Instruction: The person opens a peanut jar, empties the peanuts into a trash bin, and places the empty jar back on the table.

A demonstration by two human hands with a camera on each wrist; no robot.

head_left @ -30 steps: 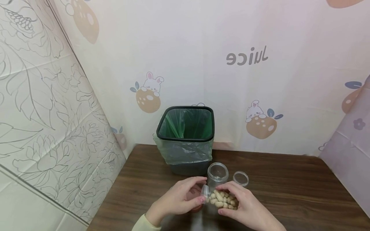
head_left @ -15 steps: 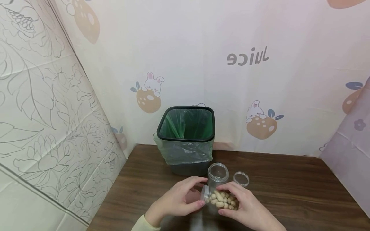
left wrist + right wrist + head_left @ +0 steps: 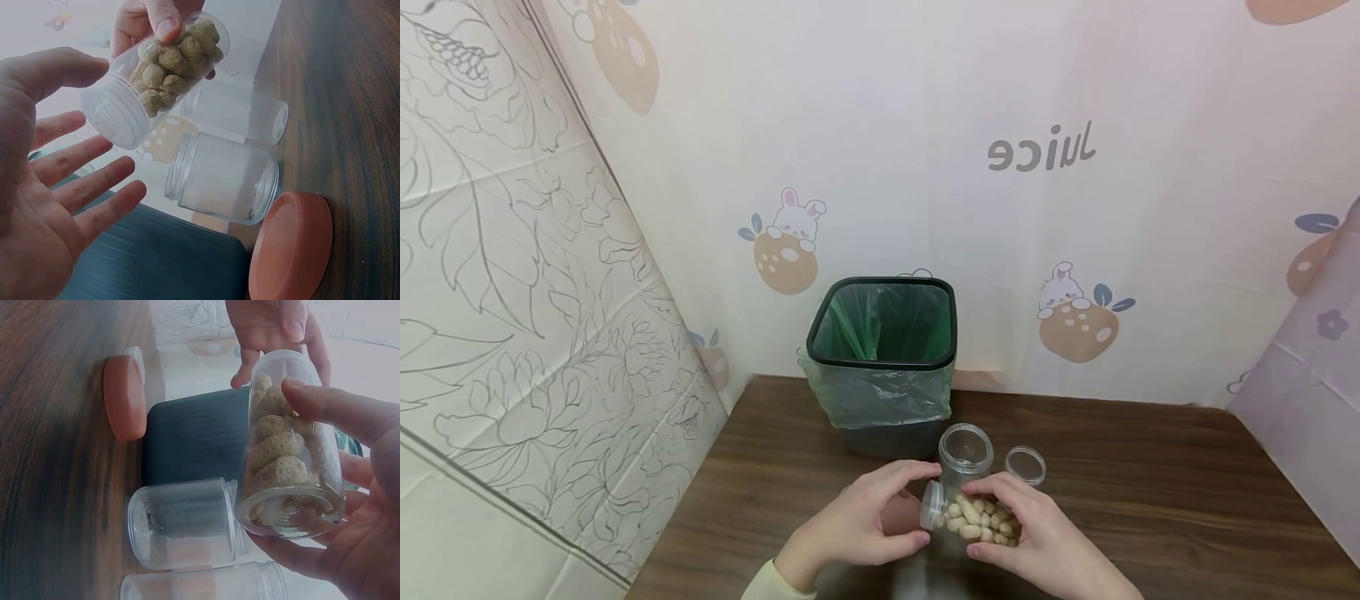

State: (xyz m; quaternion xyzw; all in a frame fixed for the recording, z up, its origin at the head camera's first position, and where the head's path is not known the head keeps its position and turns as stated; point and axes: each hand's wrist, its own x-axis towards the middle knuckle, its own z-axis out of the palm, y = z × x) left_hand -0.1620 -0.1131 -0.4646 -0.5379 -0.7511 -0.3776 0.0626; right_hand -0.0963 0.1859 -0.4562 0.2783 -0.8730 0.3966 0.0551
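My right hand [image 3: 1037, 533] grips a clear jar of peanuts [image 3: 981, 518], held on its side with its capped end toward the left. Fingers and thumb wrap its body, as the right wrist view shows around the peanut jar [image 3: 287, 450]. My left hand [image 3: 861, 517] is spread around the translucent lid [image 3: 933, 505] at the jar's end. In the left wrist view, a gap shows between the left thumb and this lid [image 3: 115, 111]. Below the left hand lies a round reddish-brown lid-like piece [image 3: 292, 245], mostly hidden in the head view.
An uncapped clear jar [image 3: 966, 450] stands just beyond the peanut jar, with a second clear jar [image 3: 1026, 465] to its right. A dark bin [image 3: 891, 437] with a green liner stands behind them on the wooden table [image 3: 1150, 483]. A patterned wall covering [image 3: 1165, 208] rises behind.
The left thumb has come away from the lid and dropped slightly, widening the left hand's spread. My right hand and the peanut jar stay nearly still.
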